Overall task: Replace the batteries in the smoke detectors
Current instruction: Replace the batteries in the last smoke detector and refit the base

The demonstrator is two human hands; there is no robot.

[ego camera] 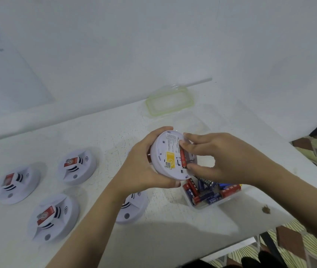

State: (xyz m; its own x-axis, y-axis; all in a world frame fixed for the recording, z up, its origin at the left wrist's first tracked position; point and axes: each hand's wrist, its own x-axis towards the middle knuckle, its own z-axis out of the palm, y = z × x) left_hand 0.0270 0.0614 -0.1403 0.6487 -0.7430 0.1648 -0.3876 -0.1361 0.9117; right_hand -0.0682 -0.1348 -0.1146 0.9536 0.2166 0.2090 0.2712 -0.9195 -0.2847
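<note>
White plastic smoke detector (170,151), back face up, held just above the battery box (233,199). Left hand (142,167) curls round its rim; right hand (221,157) pinches a red battery (182,158) by both ends in the compartment. The shell looks light, rigid and smooth, so it is best gripped at the rim.

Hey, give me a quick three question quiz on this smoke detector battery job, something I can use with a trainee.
1. True or false: the left hand grips a detector with its labelled back towards the camera.
2. Multiple choice: the battery that the right hand pinches in that detector is A) blue, B) red, C) green.
3. How many other detectors lie on the table?
Key: 1 true; 2 B; 3 four.
</note>
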